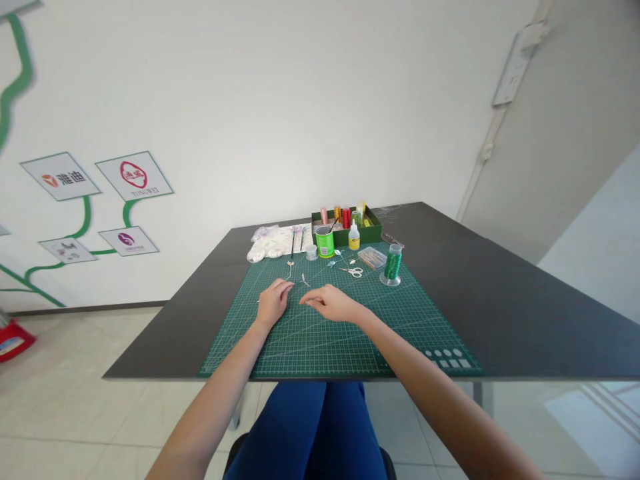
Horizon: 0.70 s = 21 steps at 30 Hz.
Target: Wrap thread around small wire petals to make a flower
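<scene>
My left hand (273, 301) rests over the green cutting mat (320, 347), its thumb and fingers pinched together. A thin pale stem with a small cream tip (291, 264) lies just beyond these fingers; whether they touch it I cannot tell. My right hand (331, 303) is to the right, fingers pressed together and pointing left, a small gap from the left. What either pinch holds is too small to make out. Between and beyond the hands lies a small pinkish piece on a thin wire (304, 278). White-handled scissors (354, 272) lie beyond the right hand.
A green spool of thread (393, 265) stands at right, beside a clear plastic case (373, 257). Behind are a yellow glue bottle (354, 237), a green can (325, 243), a small white jar (311, 253) and a green box (373, 233) of thread spools. Brushes lie on white paper (275, 240).
</scene>
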Motion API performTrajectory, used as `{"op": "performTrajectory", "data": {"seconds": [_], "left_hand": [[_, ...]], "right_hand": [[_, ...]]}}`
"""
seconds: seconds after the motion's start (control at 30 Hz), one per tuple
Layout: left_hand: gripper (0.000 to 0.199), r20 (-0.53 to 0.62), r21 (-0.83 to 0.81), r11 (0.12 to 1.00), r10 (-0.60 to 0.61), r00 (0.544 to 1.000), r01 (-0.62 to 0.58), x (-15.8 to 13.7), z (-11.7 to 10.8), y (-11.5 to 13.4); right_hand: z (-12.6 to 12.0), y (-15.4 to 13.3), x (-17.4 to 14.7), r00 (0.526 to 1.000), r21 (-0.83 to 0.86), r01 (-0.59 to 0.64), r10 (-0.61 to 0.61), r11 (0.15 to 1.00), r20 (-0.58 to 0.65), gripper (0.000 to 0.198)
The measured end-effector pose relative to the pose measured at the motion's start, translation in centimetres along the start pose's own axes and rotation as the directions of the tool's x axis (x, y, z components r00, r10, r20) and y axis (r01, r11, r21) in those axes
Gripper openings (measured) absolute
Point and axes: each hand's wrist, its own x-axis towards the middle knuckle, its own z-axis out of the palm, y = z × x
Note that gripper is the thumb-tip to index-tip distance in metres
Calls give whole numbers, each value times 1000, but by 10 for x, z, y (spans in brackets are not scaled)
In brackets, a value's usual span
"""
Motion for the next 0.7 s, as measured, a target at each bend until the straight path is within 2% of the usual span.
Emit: {"op": "performTrajectory", "data": {"seconds": [0.17,0.27,0.43,0.7], "left_hand": [[24,60,27,998,58,997,-59,-2,-2,2],[27,83,26,991,128,988,-131,-2,-2,4],[26,88,25,984,174,981,-177,-1,-3,8],[28,88,0,987,160,983,-160,0,-4,12]], "right_hand": [[-15,6,16,999,324,-25,14,946,38,31],[-23,15,23,998,444,-40,18,895,53,35],[-26,27,31,997,510,-54,73,858,-18,40],[-9,45,30,981,520,-56,143,853,-129,46]]}}
